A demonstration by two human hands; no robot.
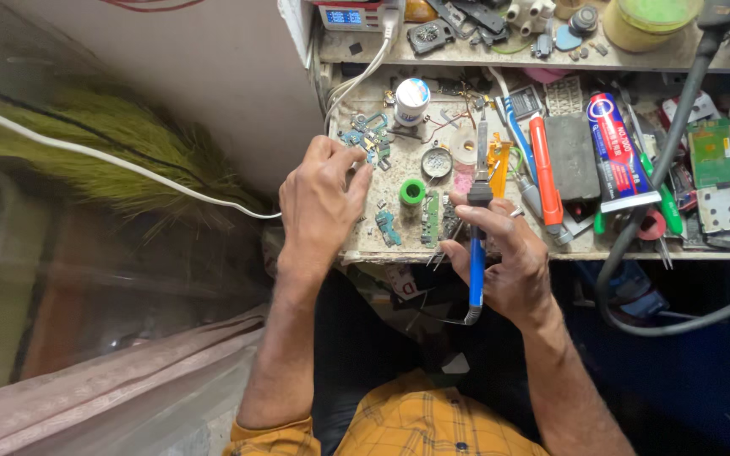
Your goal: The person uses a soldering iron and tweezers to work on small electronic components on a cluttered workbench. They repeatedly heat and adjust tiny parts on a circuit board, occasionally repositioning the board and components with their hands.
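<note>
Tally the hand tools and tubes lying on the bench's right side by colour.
Orange-handled tool: 1
Blue-and-red tube: 1
Green-handled tool: 1
Blue-handled soldering iron in the right hand: 1
Total: 4

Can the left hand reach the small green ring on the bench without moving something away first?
Probably yes. The left hand rests at the bench edge, and the green ring lies just beside it with only flat scraps between. The right hand, holding the soldering iron, stays clear.
</note>
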